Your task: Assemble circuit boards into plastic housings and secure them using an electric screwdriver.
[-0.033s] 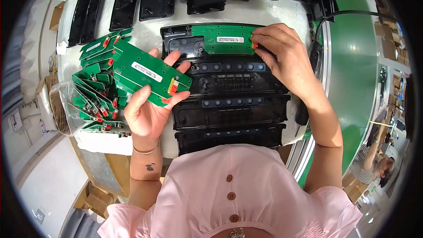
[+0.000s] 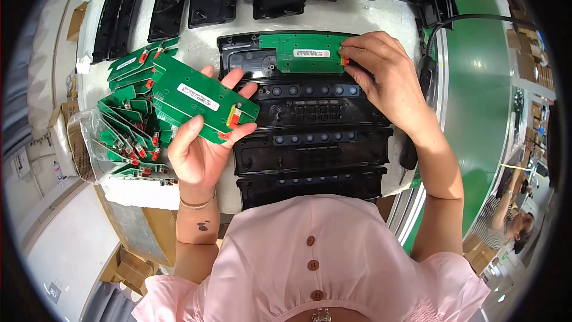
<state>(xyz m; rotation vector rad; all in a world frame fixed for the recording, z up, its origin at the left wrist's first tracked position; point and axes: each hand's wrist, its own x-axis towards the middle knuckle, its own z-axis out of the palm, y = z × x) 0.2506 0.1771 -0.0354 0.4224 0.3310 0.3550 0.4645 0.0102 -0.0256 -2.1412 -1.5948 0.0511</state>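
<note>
My left hand (image 2: 201,158) grips a small stack of green circuit boards (image 2: 173,88), thumb at the near edge and fingers behind. The top one carries a white label and a yellow-and-red connector. With thumb and fingertips, my right hand (image 2: 387,74) pinches the red connector end of another circuit board (image 2: 310,64). That board lies label up over the right part of a black plastic housing (image 2: 247,42), whose left part shows bare. Nearer to me, more black housings (image 2: 333,109) with rows of round dark buttons lie one below another. The undersides of the held boards are hidden.
Left of my left hand sits a heap of circuit boards (image 2: 125,122) with red connectors, beside clear plastic wrap (image 2: 89,143). Black plastic parts (image 2: 211,0) line the far side. A black-handled tool (image 2: 409,152) lies right, near a dark cable (image 2: 476,16). Another person (image 2: 506,226) is farther right.
</note>
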